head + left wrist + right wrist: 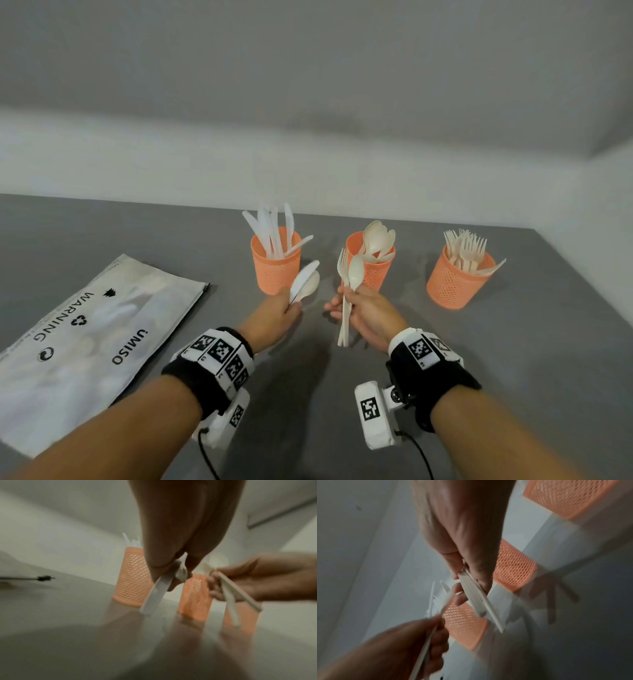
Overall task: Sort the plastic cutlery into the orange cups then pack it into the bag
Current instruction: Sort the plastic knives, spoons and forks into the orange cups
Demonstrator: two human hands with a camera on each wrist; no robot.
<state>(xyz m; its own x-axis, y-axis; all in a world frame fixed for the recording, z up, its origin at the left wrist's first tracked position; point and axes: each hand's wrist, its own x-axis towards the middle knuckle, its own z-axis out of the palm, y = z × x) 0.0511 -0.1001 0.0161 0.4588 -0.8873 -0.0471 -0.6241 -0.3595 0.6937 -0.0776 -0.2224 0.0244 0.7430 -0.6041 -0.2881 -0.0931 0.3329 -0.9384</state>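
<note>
Three orange mesh cups stand in a row on the grey table: a left cup (pixel 276 265) of white knives, a middle cup (pixel 373 263) of spoons, a right cup (pixel 455 281) of forks. My left hand (pixel 274 317) pinches a white knife (pixel 303 279) and a spoon (pixel 312 284) in front of the left cup. My right hand (pixel 366 313) grips a fork (pixel 343 263) and a spoon (pixel 355 272), handles hanging below the fingers. In the left wrist view the knife handle (pixel 154 596) slants down from my fingers. In the right wrist view the handles (pixel 476 600) cross my fingers.
A white zip bag (pixel 78 342) printed WARNING lies flat at the left of the table, zipper pull toward the cups. A wall runs close behind the cups. The table's right edge (pixel 582 281) slants past the fork cup.
</note>
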